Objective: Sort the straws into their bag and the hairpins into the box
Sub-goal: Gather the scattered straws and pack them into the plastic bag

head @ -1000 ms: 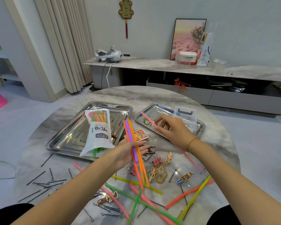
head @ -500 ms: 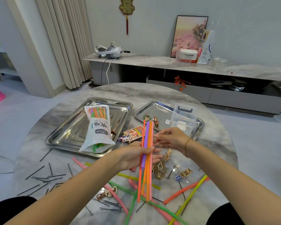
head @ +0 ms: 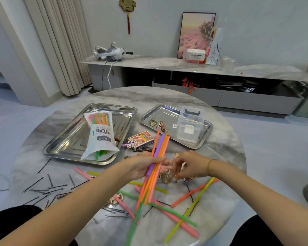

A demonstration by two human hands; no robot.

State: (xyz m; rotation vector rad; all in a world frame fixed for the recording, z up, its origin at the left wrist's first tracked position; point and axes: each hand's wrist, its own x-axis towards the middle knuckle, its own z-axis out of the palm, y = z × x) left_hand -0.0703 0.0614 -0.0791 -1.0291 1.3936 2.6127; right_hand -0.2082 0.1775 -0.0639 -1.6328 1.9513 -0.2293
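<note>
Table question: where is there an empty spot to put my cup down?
The far side of the table, beyond the two trays, is bare marble. The right edge past the clear box is bare too. Nearer, loose straws and black hairpins crowd the table around the hands.

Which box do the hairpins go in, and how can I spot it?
Look at the round marble table and find the right-hand metal tray. The clear plastic box stands on it, the only see-through thing there, upright with a dark handle on top.
</note>
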